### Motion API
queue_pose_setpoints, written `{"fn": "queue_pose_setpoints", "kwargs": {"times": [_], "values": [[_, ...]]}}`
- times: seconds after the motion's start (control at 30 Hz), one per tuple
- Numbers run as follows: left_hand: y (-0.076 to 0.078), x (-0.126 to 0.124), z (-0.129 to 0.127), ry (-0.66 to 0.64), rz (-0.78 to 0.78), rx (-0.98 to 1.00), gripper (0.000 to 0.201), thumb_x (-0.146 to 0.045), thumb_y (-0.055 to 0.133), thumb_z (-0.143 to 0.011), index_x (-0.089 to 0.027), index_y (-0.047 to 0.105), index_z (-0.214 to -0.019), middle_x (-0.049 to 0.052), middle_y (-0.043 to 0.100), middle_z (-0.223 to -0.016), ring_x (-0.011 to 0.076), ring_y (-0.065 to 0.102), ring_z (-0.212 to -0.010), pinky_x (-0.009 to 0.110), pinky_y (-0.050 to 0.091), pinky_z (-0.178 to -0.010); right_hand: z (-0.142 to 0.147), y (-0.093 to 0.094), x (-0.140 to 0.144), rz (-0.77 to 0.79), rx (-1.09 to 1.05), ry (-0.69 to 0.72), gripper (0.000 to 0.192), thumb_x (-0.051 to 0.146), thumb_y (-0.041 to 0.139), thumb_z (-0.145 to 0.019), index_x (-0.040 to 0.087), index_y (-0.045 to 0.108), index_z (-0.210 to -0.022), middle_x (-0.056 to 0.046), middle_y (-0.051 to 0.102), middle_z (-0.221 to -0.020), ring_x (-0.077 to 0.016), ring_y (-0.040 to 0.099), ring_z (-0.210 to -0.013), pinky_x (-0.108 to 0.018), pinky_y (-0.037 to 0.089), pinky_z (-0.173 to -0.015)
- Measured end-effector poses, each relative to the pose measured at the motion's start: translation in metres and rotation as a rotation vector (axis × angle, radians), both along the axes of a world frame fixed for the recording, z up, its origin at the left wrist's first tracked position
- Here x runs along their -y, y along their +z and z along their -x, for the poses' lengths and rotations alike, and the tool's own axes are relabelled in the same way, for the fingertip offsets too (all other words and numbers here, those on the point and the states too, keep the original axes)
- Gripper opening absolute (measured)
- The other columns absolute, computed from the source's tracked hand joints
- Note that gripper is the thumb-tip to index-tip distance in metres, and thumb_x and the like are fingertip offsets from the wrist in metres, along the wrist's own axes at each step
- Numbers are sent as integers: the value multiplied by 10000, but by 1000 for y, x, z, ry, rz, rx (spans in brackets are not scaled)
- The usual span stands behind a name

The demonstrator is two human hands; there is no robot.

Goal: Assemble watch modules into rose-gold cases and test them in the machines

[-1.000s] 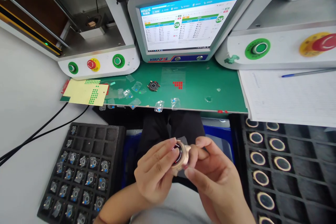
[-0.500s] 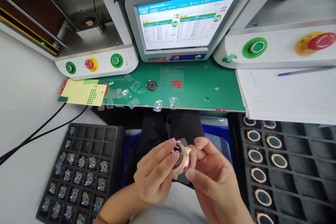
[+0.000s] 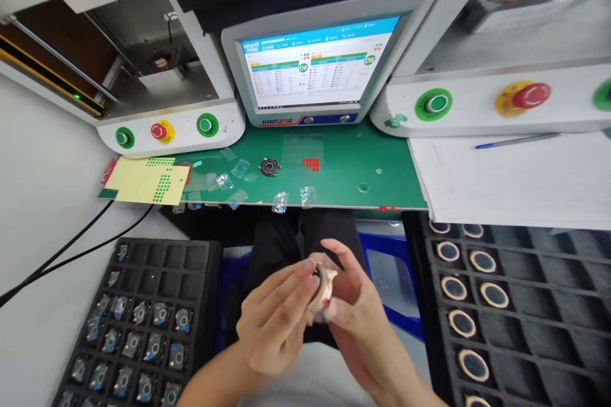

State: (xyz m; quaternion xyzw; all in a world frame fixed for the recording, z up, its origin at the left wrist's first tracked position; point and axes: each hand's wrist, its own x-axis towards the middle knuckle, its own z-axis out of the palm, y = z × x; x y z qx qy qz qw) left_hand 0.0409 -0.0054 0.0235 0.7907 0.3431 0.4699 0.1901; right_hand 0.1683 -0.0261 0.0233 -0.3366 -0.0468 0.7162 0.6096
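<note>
Rose-gold round housing [image 3: 323,286] is held between both hands above the person's lap, in front of the near edge of the green worktop [image 3: 344,168]. Its dark inner face is partly visible at the upper left; the rest is covered by fingers. The left hand [image 3: 274,324] is closed on the housing from the left, with its fingertips pressed against the rim. The right hand [image 3: 353,305] grips the housing from the right and from below, with the thumb curled over the top.

On the green worktop, a small dark round part [image 3: 268,167] lies near the middle, well apart from the hands. Clear film scraps [image 3: 281,201] are scattered along the near edge, and a cluster of red dot stickers [image 3: 310,164] sits just right of the dark part. A yellow sticker sheet [image 3: 146,179] overhangs the left end of the worktop. A monitor [image 3: 312,70] stands at the far edge, between two white machine consoles; the left console [image 3: 167,130] carries green buttons and a red stop button.

A black compartment tray [image 3: 143,324] holding small wrapped parts lies to the left of the hands. A second black tray [image 3: 501,311] holding ringed round parts lies to the right. A paper sheet [image 3: 515,178] with a blue pen [image 3: 515,140] lies at the right end of the worktop. Nothing stands between the hands and the worktop edge.
</note>
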Motion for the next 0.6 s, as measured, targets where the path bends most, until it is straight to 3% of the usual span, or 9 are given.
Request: {"fn": "queue_pose_setpoints", "kwargs": {"times": [0.13,0.23,0.33,0.43,0.6], "values": [[2,-1,-11,33,98,155,357,-76,617,-941,-188,669,-1276,67,782,-1051,191,762,-928,225,626,-849,9,-9,-6,-67,152,-73,624,367,964,-528,286,632,-1050,23,697,-965,-97,675,-825,-166,561,-708],[8,2,-18,9,342,317,251,-151,659,-936,-228,726,-1166,31,795,-981,162,770,-842,175,608,-814,11,-8,-6,-198,297,-173,500,437,880,-668,313,634,-1085,2,724,-1031,-127,686,-985,-194,547,-858],[14,7,-25,-120,634,513,201,-200,613,-974,-247,730,-1130,31,789,-960,141,756,-778,183,605,-778,7,-3,-1,-306,384,-209,355,462,745,-821,306,656,-1127,-24,724,-1093,-147,680,-1070,-222,527,-948],[16,9,-28,-234,868,690,173,-241,608,-982,-249,730,-1104,32,774,-917,119,718,-695,173,585,-680,2,1,6,-318,429,-192,281,408,696,-879,298,684,-1137,-42,722,-1130,-159,685,-1089,-220,551,-921],[11,8,-26,-299,1021,804,228,-363,704,-915,-191,753,-1056,76,748,-946,200,710,-910,284,556,-881,4,1,10,-310,388,-142,156,293,689,-898,295,713,-1052,-50,751,-1068,-168,729,-996,-236,600,-819]]}}
